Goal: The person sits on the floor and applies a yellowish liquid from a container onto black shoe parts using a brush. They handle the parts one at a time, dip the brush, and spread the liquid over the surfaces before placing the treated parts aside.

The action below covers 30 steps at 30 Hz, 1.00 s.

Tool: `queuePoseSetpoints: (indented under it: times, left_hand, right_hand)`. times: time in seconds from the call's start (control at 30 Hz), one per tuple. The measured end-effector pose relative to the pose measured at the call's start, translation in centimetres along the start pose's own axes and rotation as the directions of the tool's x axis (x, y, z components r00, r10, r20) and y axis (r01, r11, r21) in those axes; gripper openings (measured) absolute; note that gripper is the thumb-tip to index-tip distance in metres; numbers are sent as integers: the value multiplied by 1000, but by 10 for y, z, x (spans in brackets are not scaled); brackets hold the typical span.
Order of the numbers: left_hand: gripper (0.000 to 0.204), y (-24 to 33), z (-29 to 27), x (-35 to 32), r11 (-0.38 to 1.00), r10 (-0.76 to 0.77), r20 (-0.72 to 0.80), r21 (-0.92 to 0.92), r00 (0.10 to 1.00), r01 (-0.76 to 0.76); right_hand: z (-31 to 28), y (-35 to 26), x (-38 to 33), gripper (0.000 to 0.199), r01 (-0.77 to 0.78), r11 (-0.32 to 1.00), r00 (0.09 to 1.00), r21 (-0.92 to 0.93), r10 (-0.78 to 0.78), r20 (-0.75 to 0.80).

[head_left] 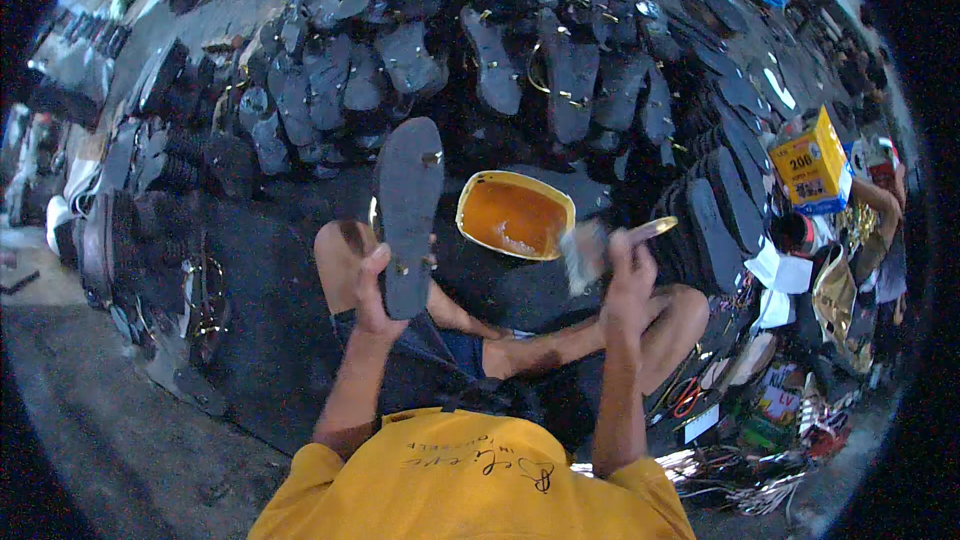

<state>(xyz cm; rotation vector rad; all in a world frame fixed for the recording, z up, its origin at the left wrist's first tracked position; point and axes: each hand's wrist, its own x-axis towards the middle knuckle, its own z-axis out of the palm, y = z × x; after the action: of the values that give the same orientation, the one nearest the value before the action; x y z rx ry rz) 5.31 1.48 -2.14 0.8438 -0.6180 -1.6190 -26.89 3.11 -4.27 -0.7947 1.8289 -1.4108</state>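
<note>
My left hand (378, 290) grips a dark grey sandal sole (410, 205) near its lower end, holding it upright with small strap ends or pegs showing on its face. In my right hand (630, 275) is a flat paintbrush (585, 252), gripped by its handle, with pale bristles pointing left. Between the two hands sits a yellow-rimmed tub (467, 230) of amber-brown liquid that looks like glue. The bristles are beside the tub's lower right corner; whether they touch its rim I cannot tell.
Many dark soles (405, 55) lie in rows beyond the tub. More soles are stacked (715, 210) at the right. Farther right stands a yellow box (812, 165), with another person's arm (880, 215) beside it. Orange-handled scissors (687, 397) and strap scraps (750, 470) lie at lower right.
</note>
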Motion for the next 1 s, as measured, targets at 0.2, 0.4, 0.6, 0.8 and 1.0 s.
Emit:
queuePoseSetpoints:
  times: [0.2,0.4,0.6,0.8,1.0]
  left_hand:
    - [55,-33,48,-2,970,-80,-13,-233,997,75]
    - [60,-32,73,-23,992,-48,178,-109,983,68]
    - [63,-32,69,-10,961,-91,111,-251,990,117]
    - [65,-31,91,-16,972,25,276,-232,961,42]
    - [58,-36,60,47,907,-93,98,-403,991,125]
  right_hand:
    - [50,-103,16,31,259,849,962,461,-269,-45]
    - [94,-116,25,23,360,877,933,319,-342,-113]
    - [71,-112,-22,22,411,882,892,231,-441,100]
    - [63,-117,22,27,460,865,884,199,-468,-9]
    - [71,-115,-44,30,418,879,888,230,-449,99]
